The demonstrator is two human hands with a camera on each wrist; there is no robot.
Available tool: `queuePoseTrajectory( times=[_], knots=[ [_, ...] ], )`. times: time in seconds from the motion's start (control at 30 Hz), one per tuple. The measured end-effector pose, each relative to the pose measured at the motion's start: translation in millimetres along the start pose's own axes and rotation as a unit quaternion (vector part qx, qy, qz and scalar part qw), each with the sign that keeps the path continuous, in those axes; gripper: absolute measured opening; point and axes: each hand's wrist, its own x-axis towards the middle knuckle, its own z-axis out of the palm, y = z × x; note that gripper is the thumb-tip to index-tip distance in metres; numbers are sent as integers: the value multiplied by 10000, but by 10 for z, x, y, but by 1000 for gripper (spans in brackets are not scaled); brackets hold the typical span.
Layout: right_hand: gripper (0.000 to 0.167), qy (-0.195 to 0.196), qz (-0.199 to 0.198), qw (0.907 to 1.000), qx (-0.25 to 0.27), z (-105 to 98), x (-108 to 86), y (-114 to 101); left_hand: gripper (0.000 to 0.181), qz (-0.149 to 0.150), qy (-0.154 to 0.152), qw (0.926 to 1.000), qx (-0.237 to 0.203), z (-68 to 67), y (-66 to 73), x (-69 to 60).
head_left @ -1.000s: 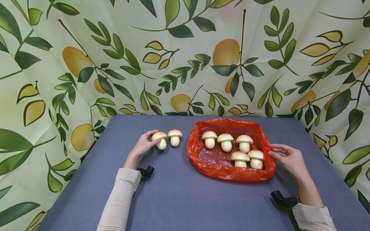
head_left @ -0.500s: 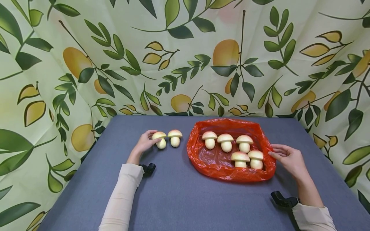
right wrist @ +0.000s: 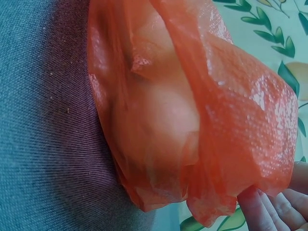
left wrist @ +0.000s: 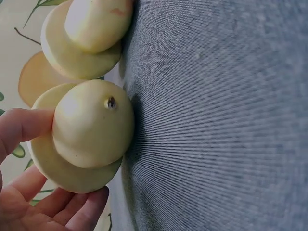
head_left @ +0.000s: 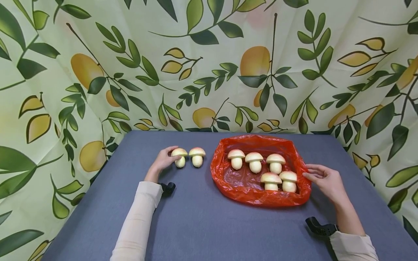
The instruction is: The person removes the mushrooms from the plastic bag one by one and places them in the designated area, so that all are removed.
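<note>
Red plastic bag (head_left: pixel 248 200) sits mouth spread, probably to keep contents exposed. Five mushrooms (head_left: pixel 254 157) inside. Left of bag: loose mushroom (head_left: pixel 197 160) nearer, held mushroom (head_left: pixel 180 162) farther out; can't tell if it touches the table (head_left: pixel 202 224). Left hand (head_left: pixel 162 160): thumb and fingers parted about cap-wide, gripping its cap, likely because the cap flares wider than the stalk. Right hand (head_left: pixel 329 180), at bag's right edge: thumb and fingertips close together, pinching rim, presumably steadying it.

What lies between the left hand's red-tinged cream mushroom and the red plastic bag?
Head view: another red-tinged cream mushroom, then bare blue-grey cloth up to the bag.
</note>
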Motion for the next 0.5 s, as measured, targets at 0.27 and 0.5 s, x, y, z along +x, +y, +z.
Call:
queuePoseTrajectory(
  times=[0.27, 0.5],
  knots=[
    [53, 41, -30, 10000, 16, 12, -5, 8, 58, 12, -89, 9999, 53, 7, 21, 25],
    [52, 30, -41, 10000, 45, 13, 1, 9, 59, 20, -89, 9999, 87, 13, 13, 46]
  ],
)
